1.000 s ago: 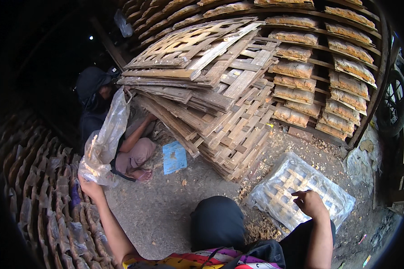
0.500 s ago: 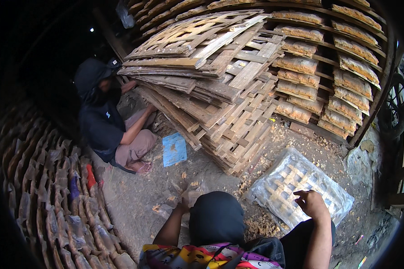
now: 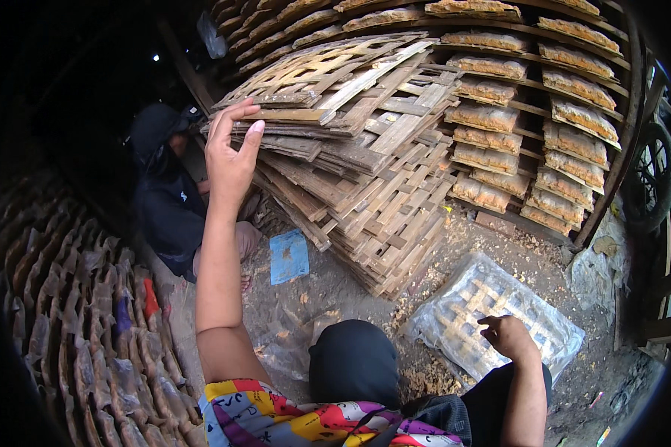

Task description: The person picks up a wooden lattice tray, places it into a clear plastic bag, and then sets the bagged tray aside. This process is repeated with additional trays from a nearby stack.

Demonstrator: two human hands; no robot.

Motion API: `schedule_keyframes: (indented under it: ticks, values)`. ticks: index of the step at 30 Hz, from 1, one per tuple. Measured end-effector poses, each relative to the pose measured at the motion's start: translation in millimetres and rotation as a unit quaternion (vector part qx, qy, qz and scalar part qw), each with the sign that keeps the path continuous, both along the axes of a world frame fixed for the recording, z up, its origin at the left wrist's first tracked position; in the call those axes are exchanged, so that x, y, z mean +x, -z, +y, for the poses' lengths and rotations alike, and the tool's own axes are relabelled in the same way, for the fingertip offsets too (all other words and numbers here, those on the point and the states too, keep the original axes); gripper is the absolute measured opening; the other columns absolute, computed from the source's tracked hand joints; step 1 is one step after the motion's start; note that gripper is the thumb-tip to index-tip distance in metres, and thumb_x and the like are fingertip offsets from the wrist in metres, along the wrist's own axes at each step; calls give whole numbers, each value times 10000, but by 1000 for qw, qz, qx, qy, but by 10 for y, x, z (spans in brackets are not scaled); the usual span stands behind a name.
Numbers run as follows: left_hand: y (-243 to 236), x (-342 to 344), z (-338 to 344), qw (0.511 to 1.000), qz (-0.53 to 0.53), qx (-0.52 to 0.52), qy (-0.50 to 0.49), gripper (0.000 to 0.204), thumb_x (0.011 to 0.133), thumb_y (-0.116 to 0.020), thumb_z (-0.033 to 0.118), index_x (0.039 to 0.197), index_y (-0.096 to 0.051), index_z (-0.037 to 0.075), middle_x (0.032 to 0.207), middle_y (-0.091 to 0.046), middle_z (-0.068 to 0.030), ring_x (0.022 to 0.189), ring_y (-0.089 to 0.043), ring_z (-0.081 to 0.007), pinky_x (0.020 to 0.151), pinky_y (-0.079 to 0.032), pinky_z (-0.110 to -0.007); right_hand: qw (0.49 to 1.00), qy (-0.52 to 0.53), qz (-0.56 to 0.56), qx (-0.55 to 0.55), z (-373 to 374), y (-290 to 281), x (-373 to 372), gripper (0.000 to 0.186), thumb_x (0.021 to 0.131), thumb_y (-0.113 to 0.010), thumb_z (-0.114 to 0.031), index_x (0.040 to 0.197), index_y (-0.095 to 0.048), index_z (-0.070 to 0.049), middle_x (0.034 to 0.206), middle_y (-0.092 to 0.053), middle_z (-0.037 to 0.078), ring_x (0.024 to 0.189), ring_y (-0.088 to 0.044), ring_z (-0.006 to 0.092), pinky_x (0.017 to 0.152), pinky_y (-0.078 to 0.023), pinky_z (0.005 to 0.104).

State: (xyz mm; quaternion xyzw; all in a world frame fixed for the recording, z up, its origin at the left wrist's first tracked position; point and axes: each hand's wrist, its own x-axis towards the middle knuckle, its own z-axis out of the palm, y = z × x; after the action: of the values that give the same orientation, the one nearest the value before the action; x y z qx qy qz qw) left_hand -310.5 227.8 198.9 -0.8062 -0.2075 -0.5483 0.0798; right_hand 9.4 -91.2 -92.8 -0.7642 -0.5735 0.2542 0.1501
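The left hand (image 3: 231, 153), half open, thumb apart from its curved fingers, is at the left corner of the stack of woven panels (image 3: 406, 205), contact unclear; the right hand (image 3: 508, 337), loosely curled, forefinger out, is over the plastic-wrapped bundle (image 3: 441, 314), grip unclear; the bundle lies on the floor (image 3: 334, 279), right of the stack's near corner; a blue sheet (image 3: 288, 258) lies off its left edge.

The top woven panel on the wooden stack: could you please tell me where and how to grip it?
Probably pinch the panel's near edge with the left hand, from the person's side: a long strip faces that way, while the middle is open lattice.
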Motion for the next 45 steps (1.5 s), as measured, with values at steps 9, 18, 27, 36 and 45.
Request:
schedule_keyframes:
  ticks: [9,18,27,36,45]
  values:
    - [-752,879,113,893,332,-225,-203,727,733,-711,642,984,-703,-40,960,-687,-259,921,-665,-309,833,-504,-397,1000,-2,2,6,3,42,-18,253,881,-633,-240,1118,-704,-185,936,-703,176,870,-666,355,815,-530,438]
    - [-1233,837,190,851,222,-475,-4,516,808,-698,366,1138,-652,-28,1042,-691,-163,925,-658,-203,852,-507,-316,1000,-14,-8,11,13,97,6,267,895,-624,-280,1137,-694,-190,928,-703,179,883,-665,353,824,-524,441]
    - [-2156,-66,471,907,45,-413,71,249,751,-780,375,773,-655,160,735,-600,48,756,-552,-116,823,-433,-351,1000,-5,6,1,-31,15,10,288,893,-629,-280,1160,-683,-187,965,-698,183,907,-660,358,839,-523,442]
    - [-2545,-859,452,876,-141,-429,168,293,814,-755,339,1001,-671,129,875,-641,13,1044,-597,-191,958,-350,-663,1000,2,-8,17,-48,-44,-13,278,863,-669,-240,1128,-694,-161,939,-697,191,883,-661,367,823,-528,445]
    - [-2978,-1481,-75,859,-257,-378,231,346,900,-654,242,1051,-573,-59,1195,-581,-251,1198,-541,-358,1013,-401,-612,999,16,18,21,5,10,40,274,841,-697,-203,1110,-701,-148,911,-695,192,862,-661,369,792,-529,442]
